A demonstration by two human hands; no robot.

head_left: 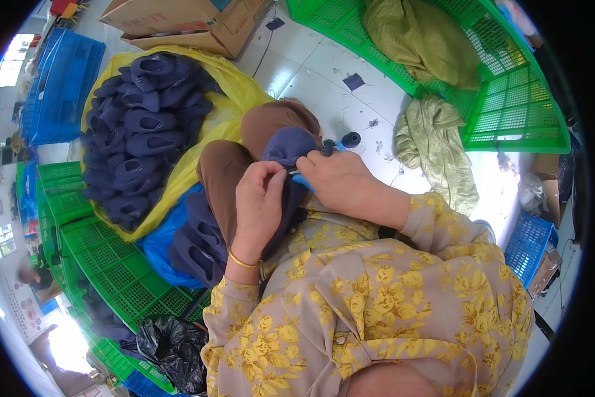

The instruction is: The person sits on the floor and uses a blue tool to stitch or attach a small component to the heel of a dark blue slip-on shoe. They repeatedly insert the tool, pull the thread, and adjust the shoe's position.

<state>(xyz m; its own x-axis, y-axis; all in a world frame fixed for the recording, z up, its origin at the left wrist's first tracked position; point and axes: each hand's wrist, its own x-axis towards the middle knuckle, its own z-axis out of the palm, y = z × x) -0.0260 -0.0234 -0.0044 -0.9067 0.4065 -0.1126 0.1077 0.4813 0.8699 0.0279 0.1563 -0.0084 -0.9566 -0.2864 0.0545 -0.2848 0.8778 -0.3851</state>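
A dark blue knitted shoe upper (pixel 289 146) rests over my knees, in front of both hands. The thumb and fingers of my left hand (pixel 259 202) pinch together at its near edge, next to a small metallic bit. My right hand (pixel 350 182) is closed round a blue-and-black tool (pixel 349 141), whose rounded black end sticks out beyond the fist; its kind is not clear. A bit of blue shows below that hand's fingers. More dark blue uppers (pixel 201 241) lie in my lap and beside my left thigh, partly on a blue plastic bag (pixel 162 248).
To the left a yellow sack (pixel 234 79) is heaped with dark blue uppers (pixel 155 122). Green crates (pixel 122 264) stand at near left, with a black plastic bag (pixel 175 351). A large green crate (pixel 509 112) holds an olive sack (pixel 420 40). Cardboard boxes (pixel 178 23) stand at the back.
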